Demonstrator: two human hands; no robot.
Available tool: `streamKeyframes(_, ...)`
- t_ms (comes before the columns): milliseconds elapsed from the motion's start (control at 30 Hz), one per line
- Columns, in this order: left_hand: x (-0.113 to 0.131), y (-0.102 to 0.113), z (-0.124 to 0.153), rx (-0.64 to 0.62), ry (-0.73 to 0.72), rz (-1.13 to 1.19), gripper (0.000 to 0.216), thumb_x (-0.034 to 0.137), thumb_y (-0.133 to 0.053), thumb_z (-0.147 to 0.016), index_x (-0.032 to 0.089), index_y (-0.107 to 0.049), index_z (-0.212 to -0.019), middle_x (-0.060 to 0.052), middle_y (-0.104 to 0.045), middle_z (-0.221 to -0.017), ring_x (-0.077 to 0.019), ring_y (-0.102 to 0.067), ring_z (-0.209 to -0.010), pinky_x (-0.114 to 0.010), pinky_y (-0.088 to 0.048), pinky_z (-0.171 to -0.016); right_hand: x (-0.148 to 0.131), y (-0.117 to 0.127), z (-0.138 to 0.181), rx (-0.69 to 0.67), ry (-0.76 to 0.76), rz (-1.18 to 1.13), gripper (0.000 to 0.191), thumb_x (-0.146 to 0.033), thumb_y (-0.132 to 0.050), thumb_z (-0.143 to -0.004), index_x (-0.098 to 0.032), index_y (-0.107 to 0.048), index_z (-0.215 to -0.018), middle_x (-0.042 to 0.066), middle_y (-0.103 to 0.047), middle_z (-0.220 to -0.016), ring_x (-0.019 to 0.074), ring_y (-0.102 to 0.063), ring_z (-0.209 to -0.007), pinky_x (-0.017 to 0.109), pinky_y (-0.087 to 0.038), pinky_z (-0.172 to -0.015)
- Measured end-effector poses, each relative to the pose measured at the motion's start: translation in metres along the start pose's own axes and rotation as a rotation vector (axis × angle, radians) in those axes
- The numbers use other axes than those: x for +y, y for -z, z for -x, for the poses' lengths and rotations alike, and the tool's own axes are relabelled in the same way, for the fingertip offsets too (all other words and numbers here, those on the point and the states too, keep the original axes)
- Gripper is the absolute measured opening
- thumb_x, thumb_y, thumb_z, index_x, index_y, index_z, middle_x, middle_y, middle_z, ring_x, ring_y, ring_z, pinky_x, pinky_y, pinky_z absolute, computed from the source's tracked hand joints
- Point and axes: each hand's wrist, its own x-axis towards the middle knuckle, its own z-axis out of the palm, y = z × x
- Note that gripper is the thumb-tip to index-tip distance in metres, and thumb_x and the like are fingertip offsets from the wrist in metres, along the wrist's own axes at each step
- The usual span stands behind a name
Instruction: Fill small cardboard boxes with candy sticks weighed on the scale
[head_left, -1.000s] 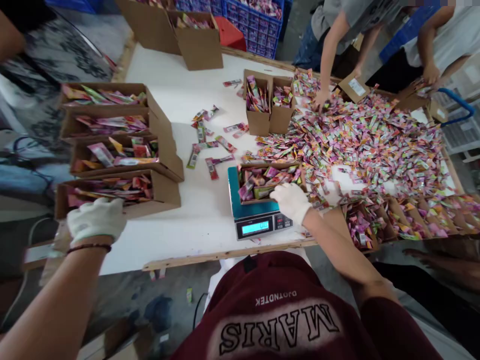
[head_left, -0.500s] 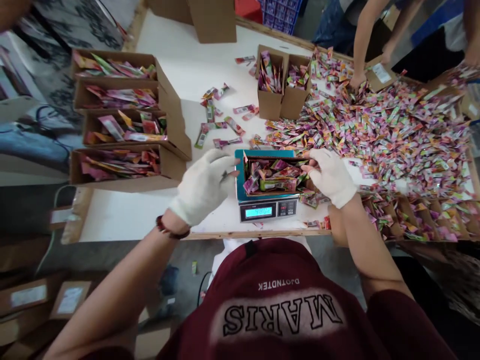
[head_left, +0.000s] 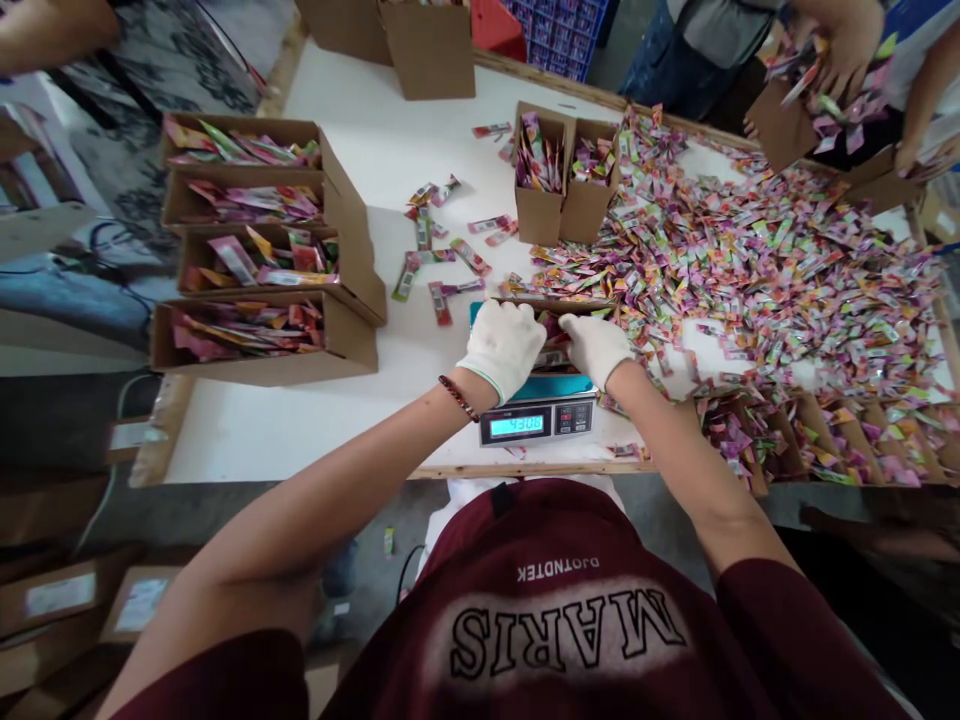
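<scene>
Both my hands wear white gloves and rest on a small cardboard box (head_left: 559, 303) that stands on a teal digital scale (head_left: 536, 420) at the table's near edge. My left hand (head_left: 502, 345) covers the box's left half. My right hand (head_left: 596, 345) covers its right half. Their fingers curl down among the colourful sachets (head_left: 553, 328) inside the box, close together. The scale's display (head_left: 517, 425) is lit.
A large heap of loose sachets (head_left: 750, 260) covers the table's right side. Several filled boxes (head_left: 262, 340) lie in a column at the left, two upright boxes (head_left: 562, 200) behind the scale, a row of boxes (head_left: 825, 430) at the near right. Other people's hands (head_left: 832, 60) scoop sachets far right.
My left hand came from the filled boxes at the left to the scale. Both hands went from the box's sides onto its top, close together. The scale reading changed.
</scene>
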Motion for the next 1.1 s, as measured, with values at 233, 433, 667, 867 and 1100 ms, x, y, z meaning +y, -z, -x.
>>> streamKeyframes(233,-0.019,-0.012,0.011,0.136,-0.047,0.032,0.030,0.011,-0.044,-0.096,0.012,-0.074,-0.103,-0.017,-0.070,-0.106,-0.0325,-0.066,-0.102,-0.044,-0.043,-0.083,0.035,0.010,0.041,0.348,0.131,-0.221,0.026,-0.030,-0.046,-0.101,-0.021,-0.070,-0.106,0.008,-0.074,-0.111,0.0234,-0.066,-0.104,0.031,-0.047,-0.090)
streamKeyframes(433,-0.058,-0.030,0.076,0.464,0.068,0.201,0.031,0.034,-0.048,-0.101,0.020,-0.075,-0.103,-0.010,-0.072,-0.101,-0.0258,-0.067,-0.089,-0.039,-0.048,-0.078,0.111,0.022,0.099,0.789,-0.193,-0.271,0.031,-0.039,-0.053,-0.096,-0.019,-0.067,-0.116,0.010,-0.072,-0.097,0.0269,-0.067,-0.089,0.039,-0.050,-0.082)
streamKeyframes(667,-0.101,-0.056,0.135,0.588,0.247,0.508,0.029,0.040,-0.053,-0.100,0.018,-0.068,-0.088,-0.007,-0.070,-0.094,-0.0196,-0.065,-0.087,-0.034,-0.053,-0.080,0.101,0.002,0.090,0.658,-0.049,-0.345,0.032,-0.035,-0.050,-0.098,-0.019,-0.067,-0.118,0.011,-0.072,-0.109,0.0259,-0.066,-0.100,0.039,-0.052,-0.092)
streamKeyframes(867,-0.084,-0.040,0.127,0.673,0.171,0.508,0.026,0.036,-0.055,-0.100,0.018,-0.069,-0.088,-0.007,-0.070,-0.091,-0.0177,-0.066,-0.083,-0.032,-0.053,-0.077,0.029,0.000,0.041,0.156,0.176,-0.158,0.028,-0.027,-0.046,-0.101,-0.021,-0.073,-0.107,0.009,-0.071,-0.115,0.0231,-0.065,-0.107,0.032,-0.048,-0.088)
streamKeyframes(1100,-0.063,-0.031,0.107,0.671,0.117,0.455,0.029,0.038,-0.054,-0.101,0.018,-0.074,-0.092,-0.007,-0.073,-0.095,-0.0202,-0.068,-0.087,-0.032,-0.053,-0.077,0.002,-0.011,0.008,-0.142,0.179,0.118,0.032,-0.024,-0.053,-0.096,-0.023,-0.072,-0.122,0.013,-0.066,-0.122,0.0268,-0.067,-0.106,0.032,-0.047,-0.075)
